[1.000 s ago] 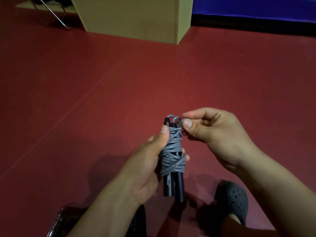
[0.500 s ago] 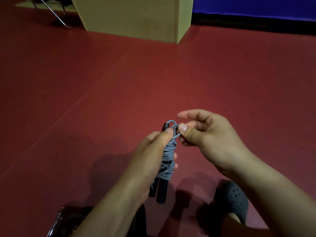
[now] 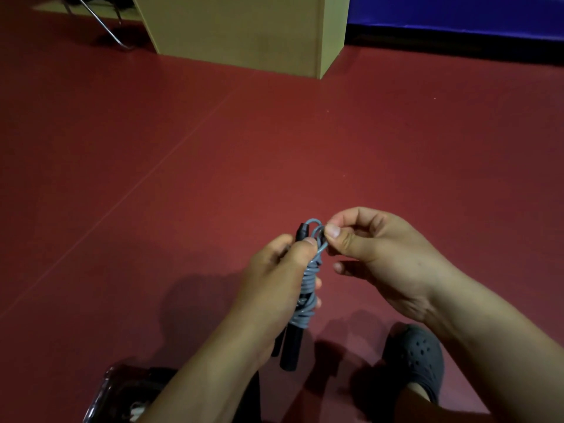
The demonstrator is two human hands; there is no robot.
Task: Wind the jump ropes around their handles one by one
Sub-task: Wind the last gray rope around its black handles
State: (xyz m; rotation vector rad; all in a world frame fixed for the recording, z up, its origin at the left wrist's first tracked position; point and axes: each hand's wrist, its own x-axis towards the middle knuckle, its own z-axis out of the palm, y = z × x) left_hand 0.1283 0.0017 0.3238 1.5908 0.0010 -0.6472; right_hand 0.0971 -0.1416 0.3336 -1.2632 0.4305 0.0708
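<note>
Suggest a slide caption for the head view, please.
Left hand grips the wound jump rope; right hand pinches its end loop.

No readable text, label, brand, number or sign showing anywhere in view. Black handles [image 3: 292, 346] carrying faint pale mark among grey rope [image 3: 306, 296] coils, too small and blurred for reading. Tan box [image 3: 244, 29], blue wall panel [image 3: 457, 13], red floor [image 3: 213, 163] and dark clog [image 3: 418, 358] showing plain surfaces, no lettering.
</note>
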